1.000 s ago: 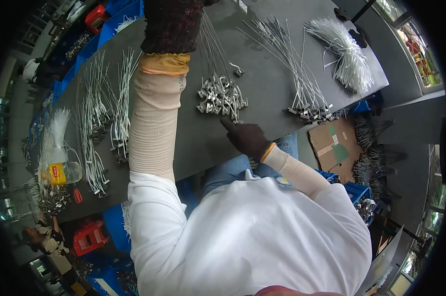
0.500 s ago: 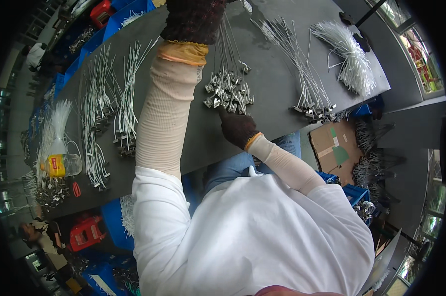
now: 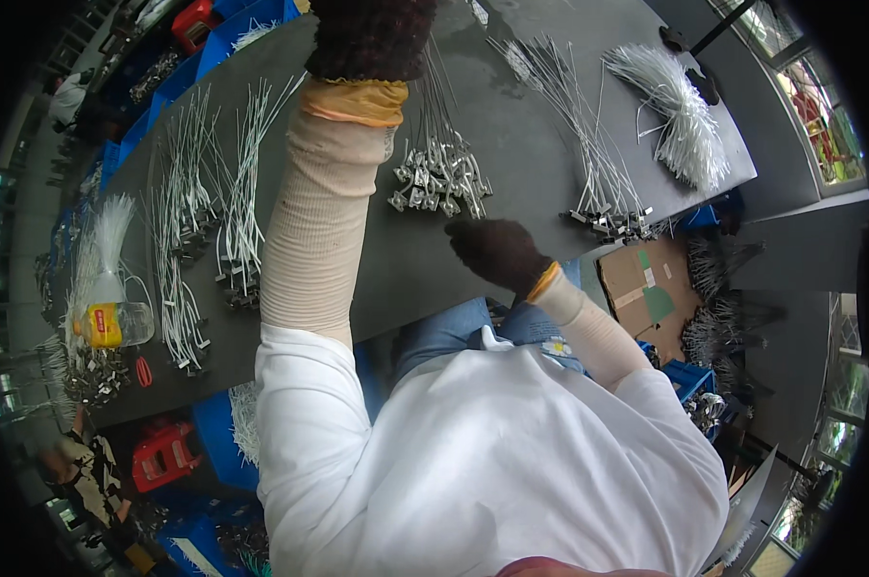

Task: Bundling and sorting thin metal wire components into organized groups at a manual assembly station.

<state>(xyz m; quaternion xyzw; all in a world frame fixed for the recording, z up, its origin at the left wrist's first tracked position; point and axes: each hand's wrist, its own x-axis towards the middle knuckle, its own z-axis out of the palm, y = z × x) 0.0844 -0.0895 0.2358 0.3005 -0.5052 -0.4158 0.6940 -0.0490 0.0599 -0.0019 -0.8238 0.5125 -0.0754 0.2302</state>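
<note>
My left hand (image 3: 372,37), in a dark knit glove, reaches to the far edge of the picture. Its fingers are cut off there. Thin wire-like stems run up beside it from a fanned bunch of metal clips (image 3: 439,176) lying on the grey table. My right hand (image 3: 497,254), gloved the same way, is just right of and nearer than these clips, apart from them. Its fingers are drawn together, and nothing shows in them. To the right lies another bunch of long stems with metal clips (image 3: 609,221). Further left are more white-stemmed clip bunches (image 3: 237,284).
A thick bundle of white strips (image 3: 680,120) lies at the table's right end. A clear plastic bottle (image 3: 117,325) with a yellow label lies at the left, near a red loop (image 3: 143,372). Below stand a red stool (image 3: 165,456) and a cardboard box (image 3: 646,284).
My right hand has drawn back to the right, away from the clips, and its pointing finger has folded in. The middle clip heads have shifted slightly. My left hand has edged farther up.
</note>
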